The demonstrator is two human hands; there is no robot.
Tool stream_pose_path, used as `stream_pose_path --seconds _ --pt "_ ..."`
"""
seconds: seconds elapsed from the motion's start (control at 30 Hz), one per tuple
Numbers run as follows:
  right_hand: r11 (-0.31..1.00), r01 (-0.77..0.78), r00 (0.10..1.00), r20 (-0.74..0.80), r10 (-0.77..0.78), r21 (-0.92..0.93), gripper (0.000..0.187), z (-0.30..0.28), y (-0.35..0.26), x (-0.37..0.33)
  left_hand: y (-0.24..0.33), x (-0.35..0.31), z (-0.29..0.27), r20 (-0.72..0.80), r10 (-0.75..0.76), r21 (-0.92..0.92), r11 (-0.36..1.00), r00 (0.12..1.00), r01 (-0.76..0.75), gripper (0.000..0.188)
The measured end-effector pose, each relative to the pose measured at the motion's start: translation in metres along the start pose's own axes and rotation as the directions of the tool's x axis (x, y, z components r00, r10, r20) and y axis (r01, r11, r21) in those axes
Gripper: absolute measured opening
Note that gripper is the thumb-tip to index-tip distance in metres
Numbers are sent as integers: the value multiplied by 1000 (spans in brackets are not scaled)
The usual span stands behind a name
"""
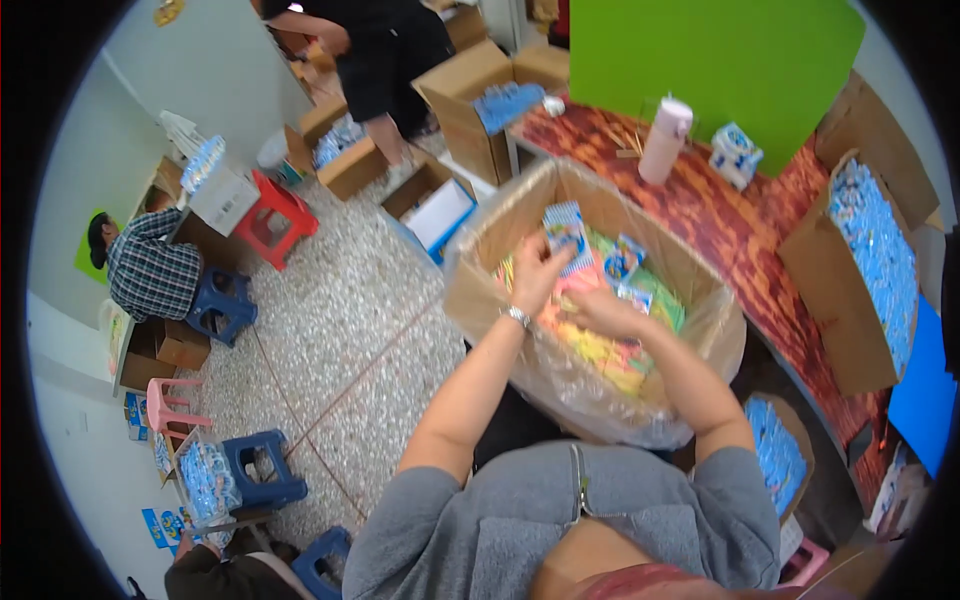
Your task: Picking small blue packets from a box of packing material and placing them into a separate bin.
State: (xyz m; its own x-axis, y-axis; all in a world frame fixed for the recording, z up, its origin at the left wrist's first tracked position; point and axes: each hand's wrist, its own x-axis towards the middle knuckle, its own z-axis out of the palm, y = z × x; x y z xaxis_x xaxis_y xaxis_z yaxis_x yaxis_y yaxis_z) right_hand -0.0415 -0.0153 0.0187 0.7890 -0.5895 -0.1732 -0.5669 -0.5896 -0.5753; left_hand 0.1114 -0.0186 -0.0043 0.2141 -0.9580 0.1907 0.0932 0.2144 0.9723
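Note:
My left hand [538, 275], with a metal band at the wrist, pinches a small blue-and-white patterned packet [566, 228] above a carton [480, 262] lined with clear plastic. My right hand [598, 312] is lower, at the heap of small yellow, pink and green pieces [610, 355] inside that carton. Its fingers are bunched together and partly hidden, so what they grip, if anything, does not show. A couple of other small blue picture packets [625, 258] lie on the heap just beyond my right hand.
A red-brown patterned table [745, 240] to the right holds a pink bottle [665, 142] and a white-and-blue pack [735, 157]. A carton of blue packets [870, 265] stands at far right. Stools, including a red one [275, 220], and several open boxes line the left; other people are nearby.

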Motion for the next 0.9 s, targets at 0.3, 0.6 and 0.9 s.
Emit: stream_pose_path --seconds 0.3,0.6,0.9 --pt "987 141 951 -267 -157 -81 20 -125 -22 -35 8 -7 8 38 81 154 984 996 -86 21" --pt "933 171 982 -19 -186 -316 40 -148 -33 -14 2 -9 8 77 212 344 912 974 -225 20" --pt "921 111 978 207 -34 -372 64 -158 -29 -3 0 -9 6 108 277 424 856 955 -297 21"
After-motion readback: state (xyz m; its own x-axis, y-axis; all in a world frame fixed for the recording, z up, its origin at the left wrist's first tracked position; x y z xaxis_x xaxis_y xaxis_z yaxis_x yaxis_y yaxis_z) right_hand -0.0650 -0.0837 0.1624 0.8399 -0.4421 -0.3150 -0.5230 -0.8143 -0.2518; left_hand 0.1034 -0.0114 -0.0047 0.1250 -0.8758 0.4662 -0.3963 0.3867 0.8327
